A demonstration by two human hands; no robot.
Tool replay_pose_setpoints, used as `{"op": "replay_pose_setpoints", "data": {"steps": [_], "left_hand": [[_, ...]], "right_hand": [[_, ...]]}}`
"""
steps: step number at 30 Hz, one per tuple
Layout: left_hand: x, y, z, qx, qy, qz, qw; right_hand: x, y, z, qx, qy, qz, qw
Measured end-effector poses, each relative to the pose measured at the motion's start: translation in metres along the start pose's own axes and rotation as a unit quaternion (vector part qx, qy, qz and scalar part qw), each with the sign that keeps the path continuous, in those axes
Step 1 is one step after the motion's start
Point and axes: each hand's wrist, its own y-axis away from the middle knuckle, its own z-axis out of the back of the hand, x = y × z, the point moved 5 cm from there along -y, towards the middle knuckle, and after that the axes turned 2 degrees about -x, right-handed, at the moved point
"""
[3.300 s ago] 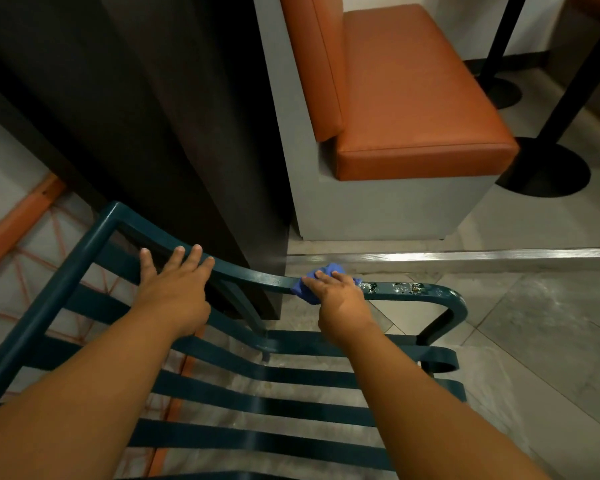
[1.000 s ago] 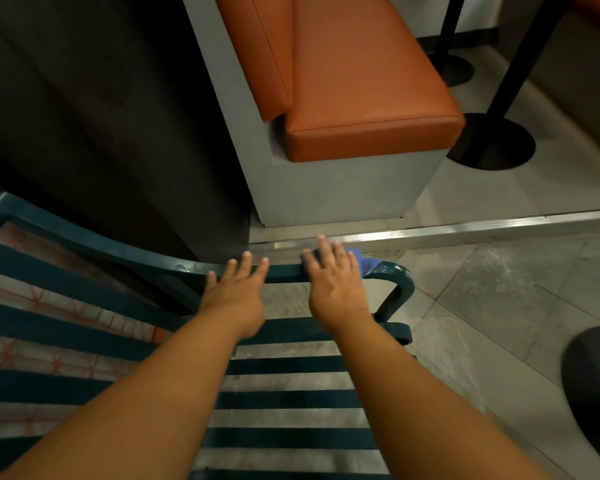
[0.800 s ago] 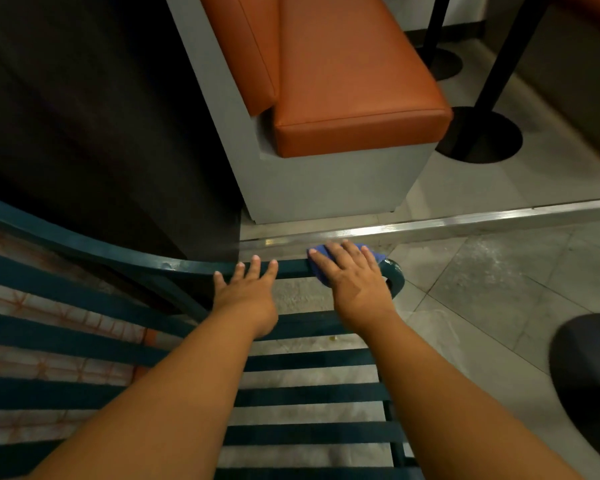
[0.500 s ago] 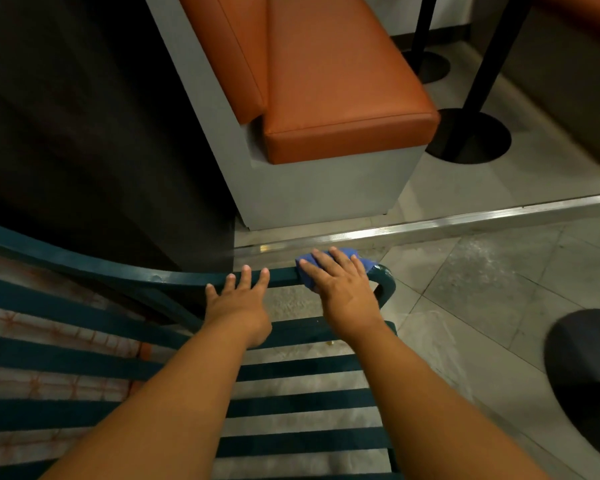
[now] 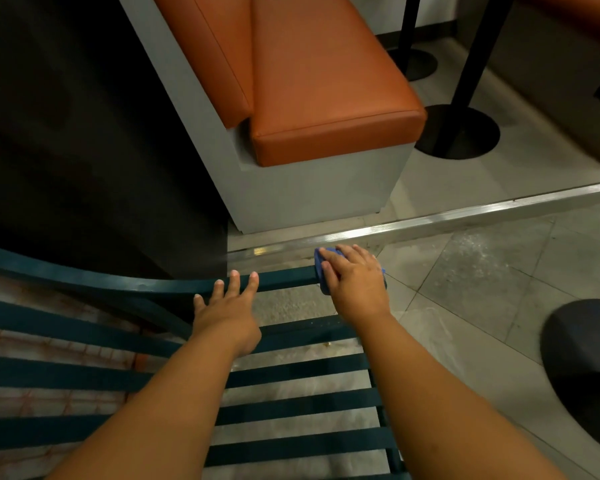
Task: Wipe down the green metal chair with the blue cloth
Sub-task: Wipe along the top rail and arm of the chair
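Note:
The green metal chair [image 5: 101,282] fills the lower left, its slatted surface running under my arms and its top rail crossing the middle of the view. My right hand [image 5: 355,280] presses the blue cloth [image 5: 321,271] onto the rail's right corner, fingers draped over it, so only the cloth's left edge shows. My left hand [image 5: 227,311] rests on the same rail a short way to the left, fingers spread on the metal and holding nothing.
An orange padded bench [image 5: 319,81] on a grey base stands just beyond the rail. A dark wall panel [image 5: 84,133] rises at the left. A metal floor strip [image 5: 465,213] crosses the tiles, with black table bases [image 5: 458,131] behind and a dark round object [image 5: 586,368] at the right.
My right hand has slid the cloth along the rail from its middle to the right corner. My left hand has followed to the right along the rail. The view has shifted right.

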Motion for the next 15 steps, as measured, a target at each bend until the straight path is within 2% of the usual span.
{"op": "replay_pose_setpoints", "data": {"steps": [2,4,7,9,12,15], "left_hand": [[-0.001,0.002,0.000,0.002,0.000,0.003,1.000],[-0.001,0.003,0.000,0.000,-0.004,0.004,1.000],[-0.001,0.002,0.000,-0.005,-0.008,0.004,1.000],[-0.001,0.001,0.000,-0.008,-0.010,0.004,1.000],[-0.001,-0.001,-0.002,-0.010,-0.014,0.006,1.000],[0.000,-0.003,-0.003,-0.014,-0.012,0.007,1.000]], "right_hand": [[0.012,0.000,-0.003,-0.018,-0.003,-0.033,0.999],[0.024,0.006,-0.010,-0.014,0.006,0.017,1.000],[0.009,0.011,-0.006,0.022,-0.003,0.104,0.994],[-0.007,0.004,0.000,0.012,-0.023,0.078,0.997],[-0.006,-0.002,0.001,-0.036,-0.038,-0.039,0.998],[0.006,0.007,-0.005,-0.046,0.002,0.020,0.999]]}}
